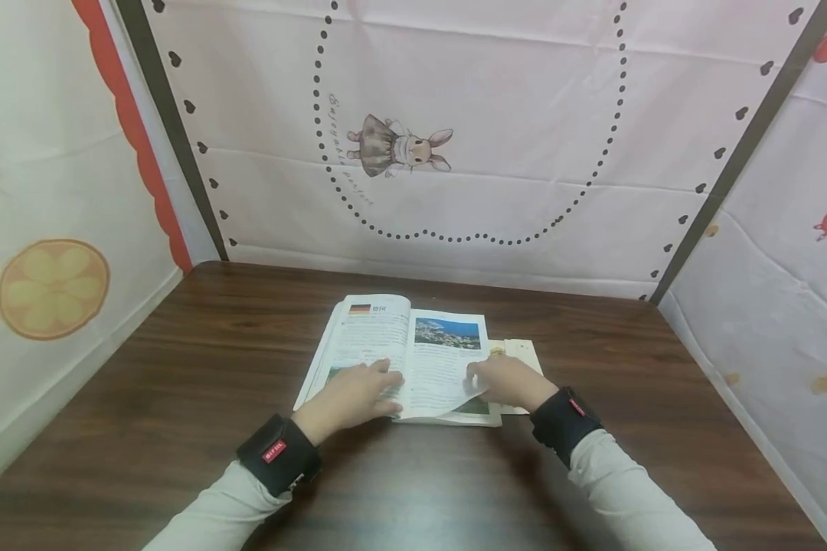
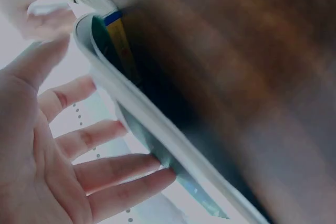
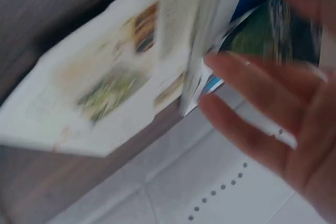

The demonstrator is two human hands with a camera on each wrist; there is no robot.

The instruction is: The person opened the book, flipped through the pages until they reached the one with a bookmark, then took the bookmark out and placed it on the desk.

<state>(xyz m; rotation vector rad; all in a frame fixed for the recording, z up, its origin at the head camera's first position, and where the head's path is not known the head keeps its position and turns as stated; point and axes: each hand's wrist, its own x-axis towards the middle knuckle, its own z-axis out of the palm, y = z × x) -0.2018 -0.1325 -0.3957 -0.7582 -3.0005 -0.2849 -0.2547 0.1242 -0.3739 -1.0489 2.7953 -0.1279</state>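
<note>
An open book point(image 1: 448, 375) lies on the table, its left page headed by a small flag and its right page by a coastal photo. My left hand point(image 1: 358, 394) rests on the lower left page, fingers spread and only slightly bent. In the left wrist view, the fingertips of the left hand point(image 2: 79, 145) touch the page near the book's lower edge. At the right page's edge is my right hand point(image 1: 506, 380), where the page's lower corner is lifted, baring a photo beneath. The right wrist view shows the fingers of this right hand point(image 3: 273, 103) apart, against the page edges.
A cream printed sheet or booklet point(image 1: 524, 352) sticks out from under the book's right side, and food pictures show on it in the right wrist view. The brown wooden table point(image 1: 200, 367) is bordered by printed cloth walls point(image 1: 524, 153) at the back and both sides.
</note>
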